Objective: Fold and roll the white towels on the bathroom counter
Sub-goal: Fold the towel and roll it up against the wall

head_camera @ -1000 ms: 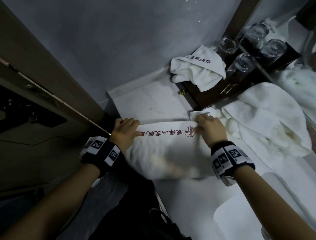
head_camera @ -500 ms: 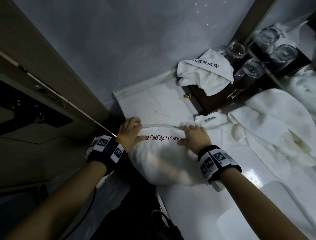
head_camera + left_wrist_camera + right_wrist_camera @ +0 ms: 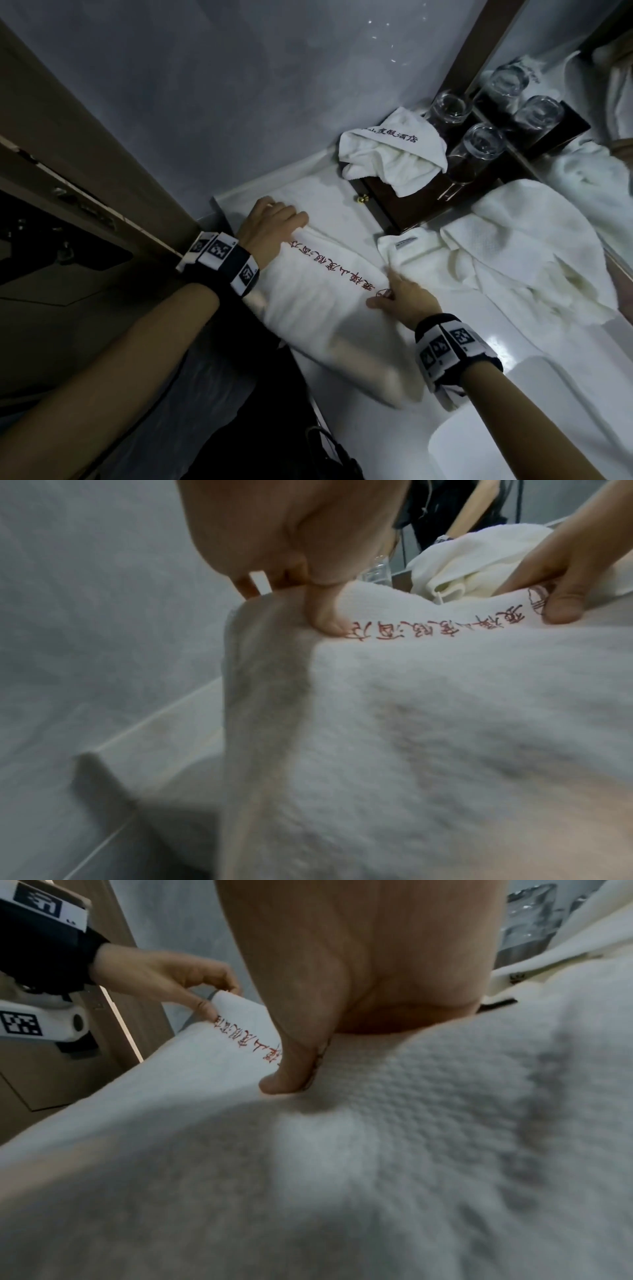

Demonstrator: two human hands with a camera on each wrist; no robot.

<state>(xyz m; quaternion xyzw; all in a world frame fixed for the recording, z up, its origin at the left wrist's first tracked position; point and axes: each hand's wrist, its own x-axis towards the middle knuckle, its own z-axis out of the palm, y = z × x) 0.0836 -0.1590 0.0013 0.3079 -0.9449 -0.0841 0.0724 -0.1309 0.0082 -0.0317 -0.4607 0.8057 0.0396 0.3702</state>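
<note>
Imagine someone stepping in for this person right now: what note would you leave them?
Left hand: pinches the far-left corner of the red-lettered towel.
Right hand: thumb on that towel's right end by the red logo; fingers hidden, grip unclear.
The towel lies flat across the counter, near edge hanging over the front. Not rolled.
Loose towel pile to the right, untouched. Another crumpled towel sits on the dark box beside the glasses.
Left to do: finish folding and roll this one, then the others.
</note>
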